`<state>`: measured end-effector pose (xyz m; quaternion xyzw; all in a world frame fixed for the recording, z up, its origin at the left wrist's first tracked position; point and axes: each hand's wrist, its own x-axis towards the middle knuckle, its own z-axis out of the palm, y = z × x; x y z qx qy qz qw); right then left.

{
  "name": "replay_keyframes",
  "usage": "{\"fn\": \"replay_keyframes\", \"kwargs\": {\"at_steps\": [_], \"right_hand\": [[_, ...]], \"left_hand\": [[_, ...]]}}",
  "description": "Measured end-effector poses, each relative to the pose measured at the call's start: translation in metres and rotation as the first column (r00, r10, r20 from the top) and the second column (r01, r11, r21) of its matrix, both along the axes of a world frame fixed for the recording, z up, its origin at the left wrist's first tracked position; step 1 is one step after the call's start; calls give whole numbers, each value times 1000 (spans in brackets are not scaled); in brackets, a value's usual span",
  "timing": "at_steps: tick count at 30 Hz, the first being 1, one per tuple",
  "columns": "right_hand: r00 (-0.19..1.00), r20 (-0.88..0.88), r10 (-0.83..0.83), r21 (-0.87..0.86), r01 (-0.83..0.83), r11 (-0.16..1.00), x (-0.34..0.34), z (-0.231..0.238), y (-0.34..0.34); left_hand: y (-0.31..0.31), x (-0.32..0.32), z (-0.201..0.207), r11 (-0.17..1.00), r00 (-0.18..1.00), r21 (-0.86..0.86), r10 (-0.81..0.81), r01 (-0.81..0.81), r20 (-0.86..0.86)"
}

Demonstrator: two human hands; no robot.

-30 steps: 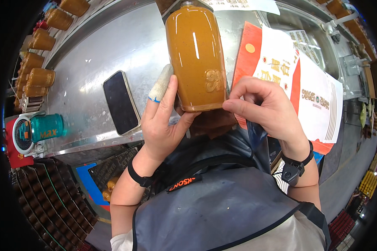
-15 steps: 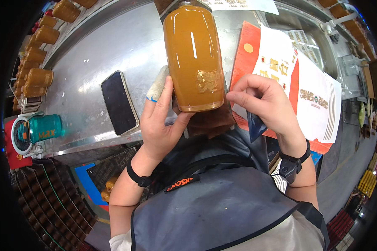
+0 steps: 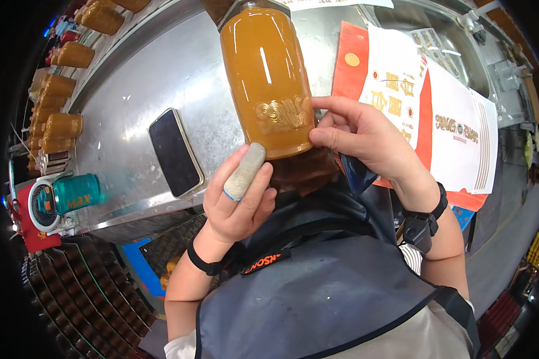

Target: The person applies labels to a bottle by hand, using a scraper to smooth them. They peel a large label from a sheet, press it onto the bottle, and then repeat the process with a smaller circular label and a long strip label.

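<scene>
An amber-brown glass bottle [image 3: 266, 66] lies with its neck away from me and its base near me, over a dark brown glossy surface. Raised gold lettering marks its lower side. My right hand [image 3: 371, 134] pinches the bottle's right edge near the base between thumb and fingers. A dark blue pointed piece [image 3: 358, 175] hangs under that hand; whether the hidden fingers hold it I cannot tell. At the lower left corner of the base, my left hand [image 3: 236, 197] has bent, loosely parted fingers. One wears a pale fabric finger sleeve [image 3: 247, 170] and its tip meets the bottle's edge.
On the metal bench [image 3: 117, 155] a black-screened phone [image 3: 175, 152] lies left of the bottle. Red and white printed sheets [image 3: 455, 143] lie to the right. A teal tumbler [image 3: 75, 192] stands at the left edge, and several amber bottles [image 3: 63, 125] line the far left.
The bottle has turned about its length, bringing the gold lettering toward the middle. My left hand has slid off its side to the base corner; my right fingers have come onto its right edge.
</scene>
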<state>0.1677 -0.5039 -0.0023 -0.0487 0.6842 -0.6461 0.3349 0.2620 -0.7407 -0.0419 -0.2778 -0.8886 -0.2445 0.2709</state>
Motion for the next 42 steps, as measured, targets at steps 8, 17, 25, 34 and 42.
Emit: {"fn": "replay_keyframes", "kwargs": {"at_steps": [8, 17, 25, 34, 42], "right_hand": [[995, -95, 25, -9, -26, 1000, 1, -2, 2], [897, -92, -433, -114, 423, 899, 13, 20, 19], [954, -171, -248, 29, 256, 966, 42, 10, 15], [973, -120, -199, 57, 207, 977, 40, 10, 13], [916, -352, -192, -4, 203, 979, 44, 27, -9]], "left_hand": [[31, -14, 8, 964, 973, -265, -91, 32, -212], [26, -35, 37, 994, 994, -10, 108, -108, 24], [24, -48, 34, 994, 983, 48, 94, -102, 156], [20, -43, 13, 973, 979, 198, 84, -121, 187], [25, -40, 17, 983, 966, 109, 117, -145, 230]]}}
